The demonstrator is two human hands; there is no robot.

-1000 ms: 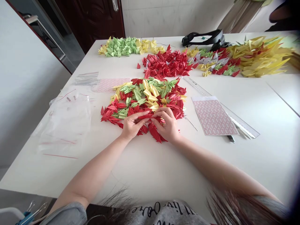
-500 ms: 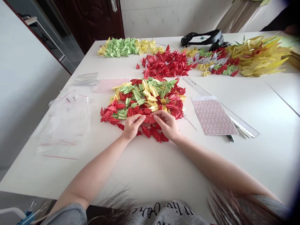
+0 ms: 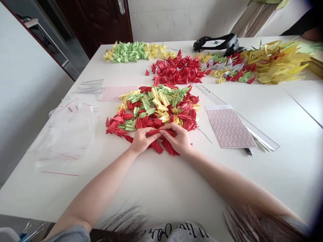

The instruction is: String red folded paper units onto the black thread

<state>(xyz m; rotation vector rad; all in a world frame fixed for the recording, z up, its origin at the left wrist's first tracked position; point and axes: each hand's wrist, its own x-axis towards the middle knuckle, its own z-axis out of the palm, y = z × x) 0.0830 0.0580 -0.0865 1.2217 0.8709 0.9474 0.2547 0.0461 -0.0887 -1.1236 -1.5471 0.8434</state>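
Observation:
Between my two hands, just over the near edge of a heap of folded paper cranes (image 3: 158, 107), is a red paper crane (image 3: 154, 132). My left hand (image 3: 141, 140) pinches its left part between thumb and fingers. On the other side my right hand (image 3: 179, 138) grips it the same way, and the two thumb tips meet in the middle. The heap mixes red, green and yellow cranes in clustered rows. Several more red cranes (image 3: 169, 147) lie just under my hands, partly covered by them.
Farther back lie a red pile (image 3: 176, 69), a green pile (image 3: 130, 52) and a yellow one (image 3: 280, 64). A label sheet (image 3: 229, 126) rests over a clear ruler (image 3: 262, 134) at right. Clear plastic bags (image 3: 68, 134) lie at left. A black headset (image 3: 217, 43) sits behind.
My hands have drawn closer together, and the thumbs now meet over the red paper crane. The red paper looks narrower than before. The view has shifted slightly.

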